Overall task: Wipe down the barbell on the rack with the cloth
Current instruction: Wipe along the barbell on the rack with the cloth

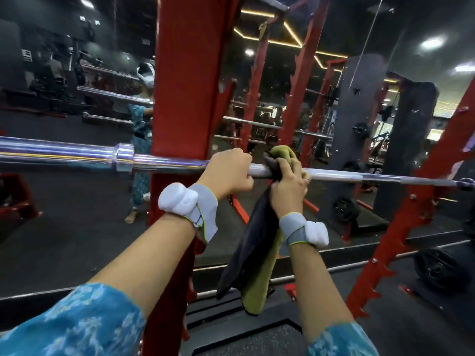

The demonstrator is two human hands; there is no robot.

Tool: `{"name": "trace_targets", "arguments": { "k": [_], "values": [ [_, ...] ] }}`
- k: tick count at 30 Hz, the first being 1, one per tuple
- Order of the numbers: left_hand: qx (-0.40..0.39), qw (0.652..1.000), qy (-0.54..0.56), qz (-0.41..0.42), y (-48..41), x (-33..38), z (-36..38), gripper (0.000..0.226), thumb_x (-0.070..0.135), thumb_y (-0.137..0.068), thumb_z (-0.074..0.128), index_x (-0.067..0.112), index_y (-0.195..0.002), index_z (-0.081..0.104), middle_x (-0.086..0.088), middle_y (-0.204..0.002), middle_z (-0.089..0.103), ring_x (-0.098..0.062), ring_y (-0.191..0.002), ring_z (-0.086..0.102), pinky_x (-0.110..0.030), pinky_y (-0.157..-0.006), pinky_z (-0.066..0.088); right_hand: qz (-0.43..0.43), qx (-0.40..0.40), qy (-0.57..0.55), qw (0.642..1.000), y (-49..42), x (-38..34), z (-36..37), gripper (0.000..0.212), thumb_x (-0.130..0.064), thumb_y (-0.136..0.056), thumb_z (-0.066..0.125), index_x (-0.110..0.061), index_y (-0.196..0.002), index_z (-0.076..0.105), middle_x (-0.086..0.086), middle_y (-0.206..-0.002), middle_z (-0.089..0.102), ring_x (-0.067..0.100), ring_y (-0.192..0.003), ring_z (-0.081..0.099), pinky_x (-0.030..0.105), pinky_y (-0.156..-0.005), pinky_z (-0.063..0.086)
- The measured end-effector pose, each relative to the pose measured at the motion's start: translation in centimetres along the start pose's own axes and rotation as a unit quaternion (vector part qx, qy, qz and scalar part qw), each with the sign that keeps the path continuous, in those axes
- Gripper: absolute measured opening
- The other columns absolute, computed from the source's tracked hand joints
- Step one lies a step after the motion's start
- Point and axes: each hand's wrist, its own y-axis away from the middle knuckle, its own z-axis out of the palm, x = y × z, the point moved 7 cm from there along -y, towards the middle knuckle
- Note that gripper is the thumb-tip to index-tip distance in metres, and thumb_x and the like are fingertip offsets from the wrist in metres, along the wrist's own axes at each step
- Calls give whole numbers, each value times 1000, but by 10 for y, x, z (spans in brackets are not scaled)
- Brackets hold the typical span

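A long chrome barbell (167,163) lies level across the red rack (185,73), running from the left edge to the far right. My left hand (227,173) is wrapped around the bar just right of the rack's upright. My right hand (289,186) sits next to it, pressing a dark grey and olive cloth (257,250) around the bar. The cloth's top bunches over the bar and its long end hangs down below my wrist. Both wrists wear grey straps with white sensors.
A large mirror behind the rack reflects the gym, more bars and a person. A second red upright (401,227) with jagged hooks slants at right, with black weight plates (442,271) on the floor beside it. Dark rubber flooring lies below.
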Motion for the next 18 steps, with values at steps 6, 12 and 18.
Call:
{"name": "trace_targets", "arguments": {
  "k": [6,12,18],
  "values": [
    [-38,993,-96,-48,-28,32,14,33,24,-82,61,13,-114,58,-10,-114,60,-29,-107,58,-33,-81,45,-32,-1,23,999,-16,9,-5,43,-6,-87,39,-19,-125,55,8,-136,43,37,-115,36,49,-89,37],
    [7,990,-112,-84,-42,54,37,26,21,-81,60,16,-107,59,-7,-107,64,-29,-101,62,-32,-79,41,-43,31,9,999,-22,55,-11,48,-11,-85,36,-21,-128,55,4,-139,43,36,-115,35,48,-87,35],
    [38,982,-135,-128,-47,53,40,29,31,-81,62,16,-106,64,-7,-102,66,-28,-95,63,-32,-74,42,-25,29,-13,999,-41,65,-12,46,-3,-84,43,-20,-124,57,5,-136,43,36,-113,34,46,-88,34]
  ]
}}
